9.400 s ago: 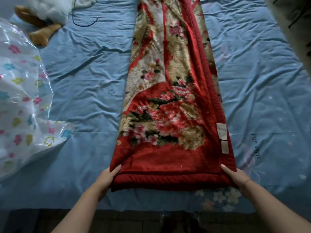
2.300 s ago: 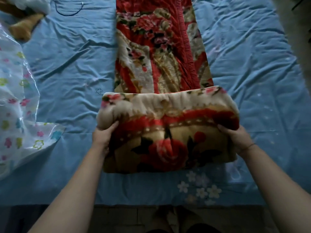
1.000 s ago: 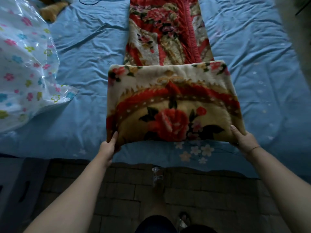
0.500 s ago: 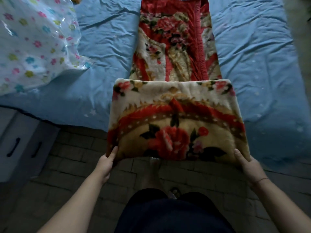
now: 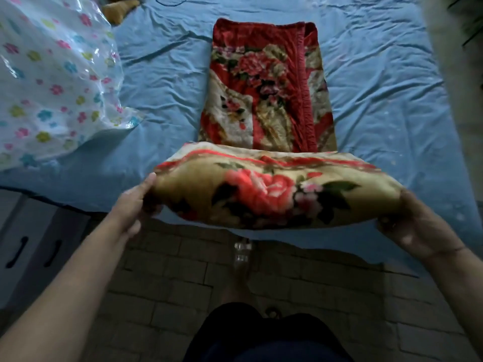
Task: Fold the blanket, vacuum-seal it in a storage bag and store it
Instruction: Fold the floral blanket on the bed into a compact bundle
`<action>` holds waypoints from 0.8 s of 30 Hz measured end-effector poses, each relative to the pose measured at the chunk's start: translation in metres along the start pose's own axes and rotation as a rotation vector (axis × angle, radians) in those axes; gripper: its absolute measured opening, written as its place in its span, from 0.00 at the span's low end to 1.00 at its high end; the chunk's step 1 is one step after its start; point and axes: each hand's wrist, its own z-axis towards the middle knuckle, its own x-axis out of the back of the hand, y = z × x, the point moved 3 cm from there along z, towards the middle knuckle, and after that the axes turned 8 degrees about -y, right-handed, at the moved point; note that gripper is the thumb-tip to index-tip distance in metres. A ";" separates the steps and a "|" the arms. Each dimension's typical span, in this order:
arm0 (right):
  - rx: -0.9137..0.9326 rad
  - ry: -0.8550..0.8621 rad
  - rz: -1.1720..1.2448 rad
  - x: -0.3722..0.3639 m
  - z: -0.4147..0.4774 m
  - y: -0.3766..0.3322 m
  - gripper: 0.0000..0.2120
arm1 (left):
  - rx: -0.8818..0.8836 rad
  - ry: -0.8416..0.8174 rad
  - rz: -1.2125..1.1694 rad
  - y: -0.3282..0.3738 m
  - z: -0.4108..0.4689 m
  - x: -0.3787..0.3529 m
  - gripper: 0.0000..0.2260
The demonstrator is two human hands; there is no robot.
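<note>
Am seeing dim, bluish light, strongest on far sheet (image 5: 379, 95), fading toward me. Floor (image 5: 183, 283) below me is sinking into deep shadow, brick joints barely showing. Glare is streaking across plastic storage bag (image 5: 52, 74) at upper left. Near fold of blanket (image 5: 261, 194) is smearing with motion blur; my left hand (image 5: 136, 202) and right hand (image 5: 418, 226) are blurring too, undersides shaded. Wide lens is bowing bed edge, stretching my forearms at lower corners. Upper right corner is washing out pale and soft
</note>
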 end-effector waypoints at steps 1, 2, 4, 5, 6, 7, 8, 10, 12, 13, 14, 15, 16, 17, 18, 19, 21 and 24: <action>0.022 -0.023 0.023 -0.011 0.012 -0.022 0.11 | 0.003 -0.013 -0.025 0.024 0.017 -0.007 0.11; 0.037 -0.058 0.031 -0.023 0.026 -0.044 0.17 | 0.010 -0.025 -0.036 0.049 0.035 -0.014 0.12; 0.059 -0.086 0.001 -0.046 0.058 -0.086 0.28 | 0.039 -0.032 -0.068 0.097 0.075 -0.033 0.13; 0.083 -0.085 -0.010 -0.058 0.078 -0.106 0.33 | 0.049 -0.034 -0.086 0.119 0.096 -0.042 0.12; 0.104 -0.075 -0.027 -0.071 0.100 -0.125 0.34 | 0.058 -0.040 -0.097 0.141 0.119 -0.052 0.11; 0.108 -0.079 -0.023 -0.084 0.125 -0.143 0.33 | 0.053 -0.060 -0.114 0.163 0.143 -0.064 0.11; 0.113 -0.071 0.006 -0.096 0.150 -0.160 0.27 | 0.039 -0.078 -0.140 0.183 0.167 -0.075 0.11; 0.124 -0.052 0.106 -0.114 0.202 -0.191 0.15 | 0.011 -0.092 -0.217 0.216 0.211 -0.099 0.09; 0.196 -0.007 0.178 -0.127 0.246 -0.209 0.14 | -0.082 -0.089 -0.144 0.235 0.246 -0.125 0.09; 0.232 0.022 0.129 -0.134 0.265 -0.211 0.14 | -0.139 -0.084 -0.057 0.236 0.265 -0.138 0.16; 0.263 0.067 -0.046 -0.139 0.285 -0.204 0.15 | -0.199 -0.076 0.079 0.231 0.281 -0.148 0.27; 0.284 0.098 -0.297 -0.147 0.300 -0.188 0.21 | -0.238 -0.067 0.257 0.218 0.292 -0.158 0.37; 0.296 0.111 -0.620 -0.155 0.313 -0.166 0.30 | -0.270 -0.094 0.478 0.200 0.300 -0.169 0.43; 0.297 0.078 -0.922 -0.162 0.324 -0.137 0.39 | -0.261 -0.118 0.730 0.180 0.301 -0.179 0.45; 0.231 0.060 -1.190 -0.169 0.329 -0.107 0.45 | -0.232 -0.107 1.001 0.157 0.298 -0.184 0.45; 0.144 0.086 -1.421 -0.171 0.331 -0.081 0.48 | -0.230 -0.121 1.233 0.133 0.296 -0.188 0.44; -0.012 0.126 -1.705 -0.171 0.331 -0.049 0.50 | -0.235 -0.167 1.471 0.102 0.294 -0.191 0.43; -0.123 0.138 -1.755 -0.164 0.351 -0.047 0.52 | -0.164 -0.253 1.601 0.091 0.325 -0.190 0.43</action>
